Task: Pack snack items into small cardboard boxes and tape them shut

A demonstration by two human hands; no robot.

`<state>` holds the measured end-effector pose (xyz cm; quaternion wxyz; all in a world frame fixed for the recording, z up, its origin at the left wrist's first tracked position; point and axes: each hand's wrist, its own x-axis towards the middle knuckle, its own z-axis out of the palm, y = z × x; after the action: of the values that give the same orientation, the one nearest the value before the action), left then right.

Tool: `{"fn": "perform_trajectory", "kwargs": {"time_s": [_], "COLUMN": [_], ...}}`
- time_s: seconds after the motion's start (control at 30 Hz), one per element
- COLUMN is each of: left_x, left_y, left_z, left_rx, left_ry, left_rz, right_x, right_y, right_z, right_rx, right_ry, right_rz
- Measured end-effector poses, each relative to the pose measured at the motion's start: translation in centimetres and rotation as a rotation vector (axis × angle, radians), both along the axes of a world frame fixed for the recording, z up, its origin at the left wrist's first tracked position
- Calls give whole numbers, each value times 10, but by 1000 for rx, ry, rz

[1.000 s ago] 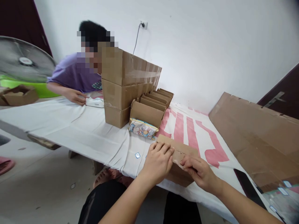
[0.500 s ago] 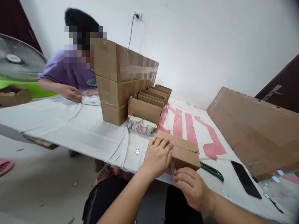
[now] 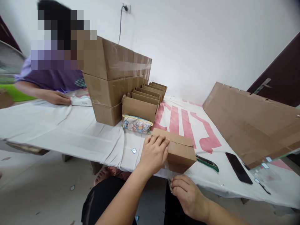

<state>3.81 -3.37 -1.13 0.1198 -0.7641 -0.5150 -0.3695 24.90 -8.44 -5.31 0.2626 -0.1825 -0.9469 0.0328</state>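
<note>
A small closed cardboard box [image 3: 181, 156] lies near the table's front edge. My left hand [image 3: 154, 151] is curled over its left end, fingers on the top, holding it against the table. Below the box's front face, my right hand [image 3: 187, 193] is closed in a pinch on a strip of clear tape [image 3: 169, 178], which runs up toward the box. The pinched end of the strip is partly hidden by my fingers. To the box's right lies a green-handled utility knife [image 3: 207, 163]. A colourful printed packet [image 3: 137, 124] rests just behind and left of my left hand.
Stacked taped cartons [image 3: 117, 65] stand left of a row of open cartons [image 3: 140, 106]. A person in a purple top [image 3: 51, 75] has a hand at a white object [image 3: 81, 101]. A phone [image 3: 238, 167] and a large cardboard sheet [image 3: 253, 122] are on the right.
My right hand has moved down and slightly left, away from the box front, with the tape in its fingers. My left hand stays on the box. The whole view has shifted.
</note>
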Motion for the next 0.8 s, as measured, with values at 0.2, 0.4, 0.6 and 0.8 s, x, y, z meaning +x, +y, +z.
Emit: {"fn": "perform_trajectory", "kwargs": {"time_s": [0.2,0.4,0.6,0.8], "left_x": [1,2,0,1], "left_y": [-1,1,5,5], "left_z": [1,0,-3,-4], "left_rx": [18,42,73,79], "left_ry": [-5,9,32,14], "left_rz": [-4,-13,-13,-10], "right_x": [4,11,43,144], "right_y": [-4,-10,-31,-1], "right_z": [5,-12,-45,-48], "right_rx": [14,49,-283,-422], "right_ry": [20,-97,-104,248], "right_rz": [-8,16,-91,-908]}}
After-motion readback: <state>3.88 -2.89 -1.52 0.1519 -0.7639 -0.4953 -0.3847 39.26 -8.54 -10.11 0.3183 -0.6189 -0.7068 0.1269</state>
